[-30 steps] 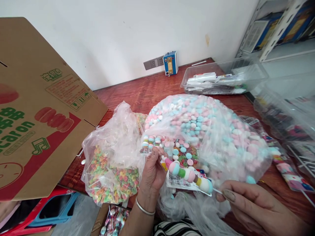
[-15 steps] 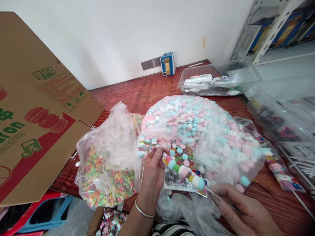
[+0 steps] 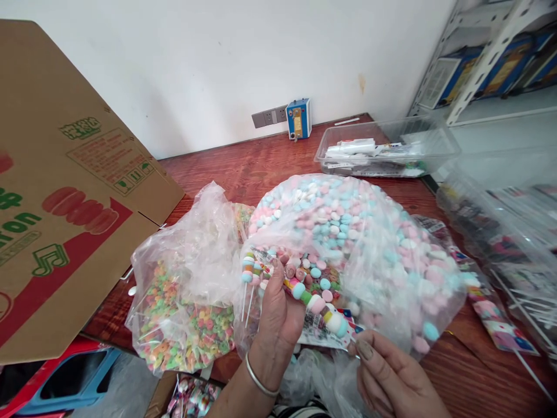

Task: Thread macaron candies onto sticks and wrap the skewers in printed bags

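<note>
My left hand (image 3: pixel 278 305), with a silver bangle on the wrist, is closed round a bunch of wrapped candy skewers (image 3: pixel 250 270) whose white sticks hang down. My right hand (image 3: pixel 387 377) pinches the stick end of one wrapped skewer (image 3: pixel 319 307) of pink, blue, green and white beads and holds it against the left hand. Both hands are in front of a big clear bag of pink, blue and white candies (image 3: pixel 361 249). A second clear bag of small coloured candy rings (image 3: pixel 183 313) lies to the left of my left hand.
A large brown cardboard box flap (image 3: pixel 65 191) stands at the left. Clear plastic tubs (image 3: pixel 387 148) sit at the back right on the red-brown wooden table (image 3: pixel 243 168), more packaged sweets (image 3: pixel 505 331) lie at the right, and a blue device (image 3: pixel 298 118) rests against the wall.
My right hand has moved left with the skewer, bringing it closer to the left hand. The left hand has shifted slightly down and its bundle now shows more sticks.
</note>
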Tool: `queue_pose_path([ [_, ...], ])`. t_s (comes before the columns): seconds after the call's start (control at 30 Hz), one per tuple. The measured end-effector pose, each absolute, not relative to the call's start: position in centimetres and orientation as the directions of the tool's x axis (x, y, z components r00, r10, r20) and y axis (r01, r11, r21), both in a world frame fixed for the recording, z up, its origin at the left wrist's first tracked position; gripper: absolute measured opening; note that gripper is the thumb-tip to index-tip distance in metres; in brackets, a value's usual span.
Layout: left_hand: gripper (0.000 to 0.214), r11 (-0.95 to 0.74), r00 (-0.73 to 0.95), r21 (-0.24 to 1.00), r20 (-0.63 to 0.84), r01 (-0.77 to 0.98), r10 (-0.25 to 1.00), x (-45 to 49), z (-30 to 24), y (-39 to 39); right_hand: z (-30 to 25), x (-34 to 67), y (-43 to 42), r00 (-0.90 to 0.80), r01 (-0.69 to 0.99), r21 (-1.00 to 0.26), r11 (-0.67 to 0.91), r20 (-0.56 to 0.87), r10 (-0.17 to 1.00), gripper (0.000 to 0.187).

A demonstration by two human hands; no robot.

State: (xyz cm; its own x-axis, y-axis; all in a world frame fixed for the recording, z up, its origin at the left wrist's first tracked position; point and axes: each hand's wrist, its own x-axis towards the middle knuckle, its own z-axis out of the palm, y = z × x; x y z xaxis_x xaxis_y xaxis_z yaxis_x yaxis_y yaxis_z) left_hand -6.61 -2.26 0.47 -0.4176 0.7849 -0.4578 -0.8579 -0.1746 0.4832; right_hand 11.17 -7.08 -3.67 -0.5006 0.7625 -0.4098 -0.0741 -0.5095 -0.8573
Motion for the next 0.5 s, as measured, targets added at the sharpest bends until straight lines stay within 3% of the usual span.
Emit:
queue_pose_path([
  [0.07,0.011,-0.191,-0.435,0.486,-0.459,-0.853,0.775,-6.4,0.2,-2.1,-4.0,11.6,-6.8,-0.462,0.086,-0.982,-0.169,-0.189,0.867,0.029],
  [0.1,0.012,-0.191,-0.438,0.486,-0.466,-0.853,0.769,-6.2,0.1,-2.0,-4.2,11.9,-6.6,-0.452,0.174,-0.983,0.059,-0.027,0.892,0.022],
  [0.2,0.013,-0.163,-0.437,0.498,-0.505,-0.852,0.744,-5.8,0.1,-1.7,-4.7,12.3,-5.7,-0.479,0.358,-0.697,0.621,0.434,0.763,0.015],
  [0.27,0.012,-0.142,-0.432,0.499,-0.533,-0.855,0.727,-5.5,0.3,-1.5,-5.0,12.2,-5.2,-0.509,0.397,-0.494,0.774,0.582,0.633,0.021],
  [0.37,0.013,-0.099,-0.375,0.469,-0.545,-0.878,0.749,-5.1,0.5,-1.5,-4.9,11.6,-5.0,-0.491,0.405,-0.440,0.802,0.635,0.596,0.024],
  [0.43,0.016,-0.079,-0.343,0.456,-0.531,-0.886,0.775,-5.0,0.5,-1.6,-4.5,11.0,-5.1,-0.431,0.379,-0.621,0.687,0.539,0.724,0.019],
  [0.5,0.018,-0.082,-0.336,0.457,-0.509,-0.886,0.792,-5.0,0.4,-1.7,-3.9,10.5,-5.5,-0.408,0.263,-0.899,0.349,0.224,0.885,0.014],
])
